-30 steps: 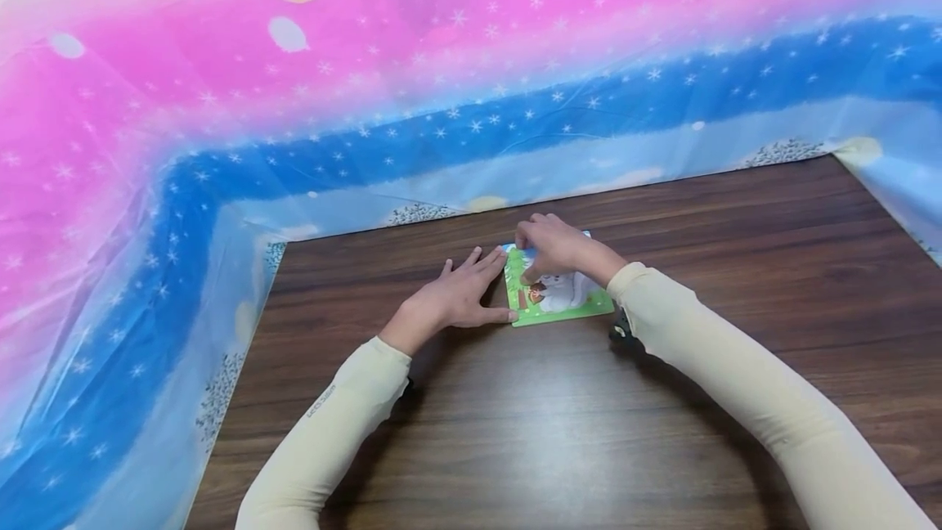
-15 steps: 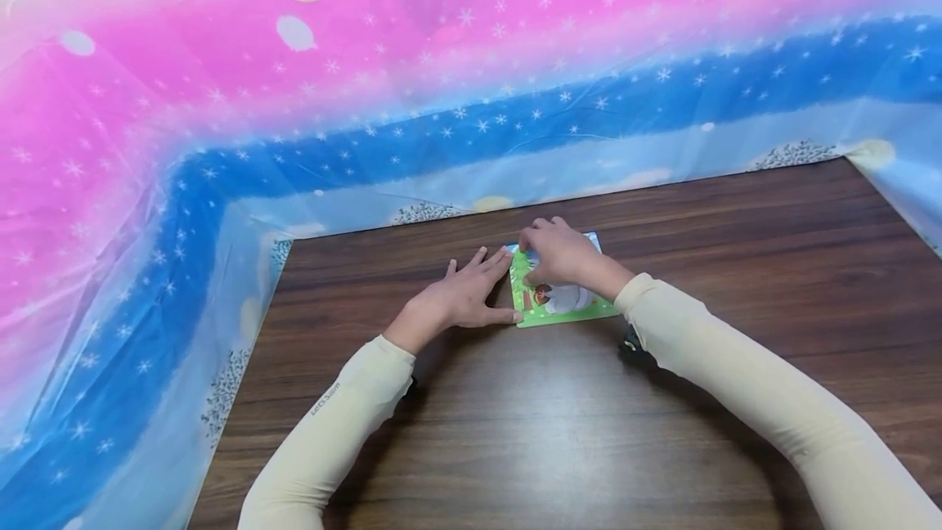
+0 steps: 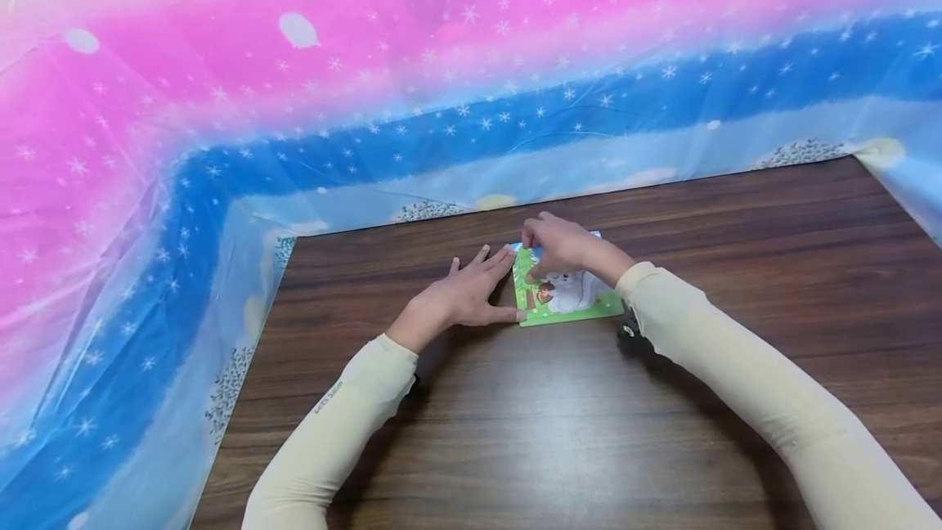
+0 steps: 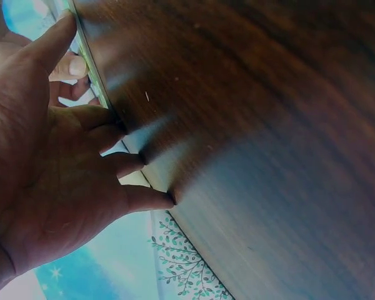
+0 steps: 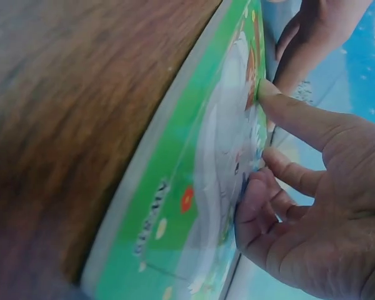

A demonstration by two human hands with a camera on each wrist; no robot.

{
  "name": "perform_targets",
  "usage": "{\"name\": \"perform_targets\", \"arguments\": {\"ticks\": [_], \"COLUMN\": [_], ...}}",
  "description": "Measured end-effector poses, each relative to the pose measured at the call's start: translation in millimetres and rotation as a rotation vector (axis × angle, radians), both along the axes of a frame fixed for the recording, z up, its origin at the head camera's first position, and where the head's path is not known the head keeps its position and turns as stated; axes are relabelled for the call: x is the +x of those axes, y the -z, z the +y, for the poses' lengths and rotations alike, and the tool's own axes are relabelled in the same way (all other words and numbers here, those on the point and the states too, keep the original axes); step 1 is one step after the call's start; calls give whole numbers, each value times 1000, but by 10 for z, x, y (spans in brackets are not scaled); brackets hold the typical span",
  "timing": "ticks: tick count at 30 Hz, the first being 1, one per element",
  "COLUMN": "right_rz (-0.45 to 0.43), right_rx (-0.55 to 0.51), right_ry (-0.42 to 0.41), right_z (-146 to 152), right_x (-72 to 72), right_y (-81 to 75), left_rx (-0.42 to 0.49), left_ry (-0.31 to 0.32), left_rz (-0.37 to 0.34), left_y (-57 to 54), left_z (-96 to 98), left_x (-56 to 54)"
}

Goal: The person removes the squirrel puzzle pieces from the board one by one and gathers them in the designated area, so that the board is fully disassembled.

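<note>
A flat picture board (image 3: pixel 567 313) with a white animal on a green ground lies on the wooden table near its far edge. My left hand (image 3: pixel 465 294) rests at the board's left side, fingers spread. Its thumb touches the near left corner and a fingertip touches the far left corner; in the left wrist view the other fingertips meet the tabletop. My right hand (image 3: pixel 562 245) is over the board's upper left part, thumb and index fingertip touching the picture, apart from each other. In the right wrist view its other fingers (image 5: pixel 253 206) bend inward. The palm hides part of the picture.
The dark wooden table (image 3: pixel 530 424) extends around the board on all sides. A pink and blue patterned cloth (image 3: pixel 441 96) hangs behind and along the table's left edge. A small black object (image 3: pixel 629 330) shows beneath the right wrist.
The whole head view has drifted slightly. My right hand dipped a little over the picture, then rose back, uncovering more of the animal. The left hand keeps its place against the board.
</note>
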State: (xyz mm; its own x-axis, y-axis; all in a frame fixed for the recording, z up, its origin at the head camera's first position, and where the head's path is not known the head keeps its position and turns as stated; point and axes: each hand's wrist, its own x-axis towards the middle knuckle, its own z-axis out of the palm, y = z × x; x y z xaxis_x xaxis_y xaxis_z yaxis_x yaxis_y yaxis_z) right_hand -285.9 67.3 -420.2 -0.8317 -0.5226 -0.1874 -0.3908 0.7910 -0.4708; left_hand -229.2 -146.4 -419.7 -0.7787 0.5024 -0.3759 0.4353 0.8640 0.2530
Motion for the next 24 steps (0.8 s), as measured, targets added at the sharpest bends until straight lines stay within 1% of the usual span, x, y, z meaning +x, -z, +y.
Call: {"name": "perform_targets", "arguments": {"ticks": [8, 10, 17, 24], "right_rz": [11, 7, 11, 23], "right_rx": [-60, -75, -92, -134], "right_ry": [-2, -3, -50, -50], "right_z": [76, 89, 126, 182], "right_x": [-8, 3, 6, -12], "right_y": [109, 112, 94, 155], "left_rx": [3, 8, 13, 19], "left_ry": [-3, -8, -13, -12], "left_rz": [-2, -4, -6, -2], "left_y": [17, 16, 5, 23], "left_z": [15, 12, -2, 1], "left_x": [-2, -2, 2, 19]}}
